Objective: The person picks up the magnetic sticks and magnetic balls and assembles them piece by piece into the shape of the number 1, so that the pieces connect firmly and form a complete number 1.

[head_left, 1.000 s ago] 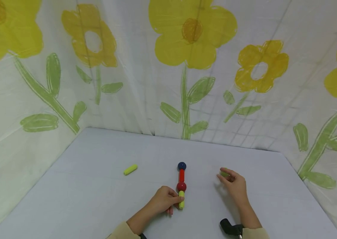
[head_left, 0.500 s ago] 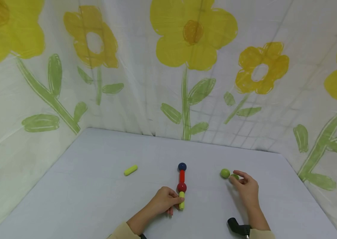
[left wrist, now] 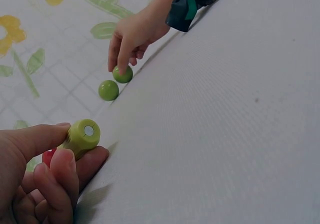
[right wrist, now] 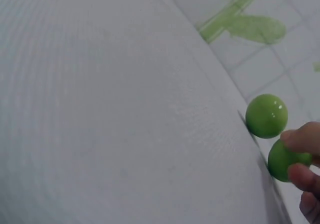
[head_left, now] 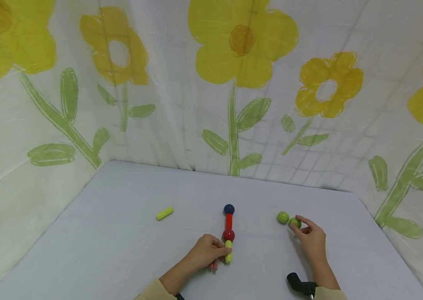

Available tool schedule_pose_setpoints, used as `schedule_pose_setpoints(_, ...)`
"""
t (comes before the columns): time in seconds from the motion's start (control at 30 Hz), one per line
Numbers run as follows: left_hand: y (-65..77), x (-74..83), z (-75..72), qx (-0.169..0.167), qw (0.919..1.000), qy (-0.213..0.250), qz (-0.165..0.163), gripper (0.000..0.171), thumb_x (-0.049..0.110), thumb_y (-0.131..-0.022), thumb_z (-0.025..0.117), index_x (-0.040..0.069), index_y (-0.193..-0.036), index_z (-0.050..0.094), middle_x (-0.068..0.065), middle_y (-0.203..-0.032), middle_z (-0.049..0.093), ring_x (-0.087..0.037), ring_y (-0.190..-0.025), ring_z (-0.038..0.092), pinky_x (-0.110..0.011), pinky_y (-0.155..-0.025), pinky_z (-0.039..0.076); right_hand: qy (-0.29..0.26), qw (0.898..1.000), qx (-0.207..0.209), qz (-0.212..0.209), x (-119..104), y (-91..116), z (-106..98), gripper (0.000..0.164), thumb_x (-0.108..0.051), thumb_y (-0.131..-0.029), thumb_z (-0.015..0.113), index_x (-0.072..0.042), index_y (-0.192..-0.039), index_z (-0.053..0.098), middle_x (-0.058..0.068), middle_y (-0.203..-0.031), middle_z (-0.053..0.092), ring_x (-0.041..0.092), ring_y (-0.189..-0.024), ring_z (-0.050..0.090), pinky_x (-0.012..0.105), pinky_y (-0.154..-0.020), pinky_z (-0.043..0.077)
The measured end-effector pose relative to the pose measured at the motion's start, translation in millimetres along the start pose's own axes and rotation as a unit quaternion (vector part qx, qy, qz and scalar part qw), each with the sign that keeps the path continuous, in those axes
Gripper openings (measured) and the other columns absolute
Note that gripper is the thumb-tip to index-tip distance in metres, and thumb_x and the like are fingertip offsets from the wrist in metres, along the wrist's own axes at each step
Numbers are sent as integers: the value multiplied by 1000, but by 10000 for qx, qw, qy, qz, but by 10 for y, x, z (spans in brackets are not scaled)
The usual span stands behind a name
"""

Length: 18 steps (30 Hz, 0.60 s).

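My left hand (head_left: 207, 251) pinches a yellow-green rod (left wrist: 85, 137) between thumb and fingers; a round metallic disc shows in its end. The rod's far end meets a red ball (head_left: 228, 235). Beyond that ball, a red rod (head_left: 228, 221) and a dark blue ball (head_left: 229, 209) continue the straight line away from me. Farther right, my right hand (head_left: 313, 241) holds a green ball (right wrist: 285, 160) at the table surface between thumb and fingertips. A second green ball (head_left: 282, 217) sits just left of it, seen also in both wrist views.
Another yellow-green rod (head_left: 164, 213) lies by itself on the left part of the white table (head_left: 129, 258). A cloth backdrop (head_left: 174, 125) with painted yellow flowers hangs behind the table's far edge. A black wrist device (head_left: 300, 285) sits on my right wrist.
My right hand has shifted right, from the left green ball to the one beside it, leaving the first uncovered. My left hand keeps its pinch on the yellow-green rod.
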<state>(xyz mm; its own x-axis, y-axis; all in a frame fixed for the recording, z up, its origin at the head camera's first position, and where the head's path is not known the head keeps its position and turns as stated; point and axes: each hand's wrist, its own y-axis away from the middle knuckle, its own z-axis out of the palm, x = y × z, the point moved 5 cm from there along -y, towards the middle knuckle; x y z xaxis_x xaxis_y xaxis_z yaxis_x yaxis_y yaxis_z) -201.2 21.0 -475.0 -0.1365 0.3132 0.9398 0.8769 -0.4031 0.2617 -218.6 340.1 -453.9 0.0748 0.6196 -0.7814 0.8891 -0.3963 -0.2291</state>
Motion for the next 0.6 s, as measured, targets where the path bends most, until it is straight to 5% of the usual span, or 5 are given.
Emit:
schedule_pose_setpoints(0.2, 12, 8, -5, 22, 10000, -3, -2, 20, 22, -88, 73, 4, -85, 66, -2, -61, 63, -7, -38, 46, -14, -40, 35, 537, 9978, -82, -389, 58, -5, 34, 39, -3, -82, 75, 4, -119, 64, 13, -80, 63, 12, -63, 51, 22, -52, 41)
schedule_pose_setpoints(0.6, -5, -4, -6, 13, 10000, -34, 48, 19, 21, -88, 73, 3, -85, 66, -2, -60, 63, -7, -38, 46, -14, -40, 35, 314, 9993, -111, -154, 67, 12, 9, 44, -4, -84, 75, 5, -125, 61, 23, -98, 64, 5, -62, 50, 22, -51, 41)
